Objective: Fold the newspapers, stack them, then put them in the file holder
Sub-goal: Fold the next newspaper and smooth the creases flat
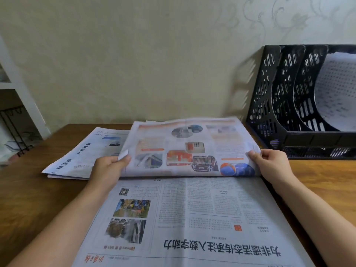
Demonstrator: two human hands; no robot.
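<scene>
Flat printed newspaper; both hands pinch its raised half.

We see bare table to the left, beyond a folded newspaper near the wall. On the right, a bare strip runs between the open newspaper and the black file holder, whose nearest slots stand free; paper fills the far one.

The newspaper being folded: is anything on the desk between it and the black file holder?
Nothing visible. The newspaper, held by the left hand and right hand, has only bare table between it and the file holder. One far slot already holds paper.
</scene>
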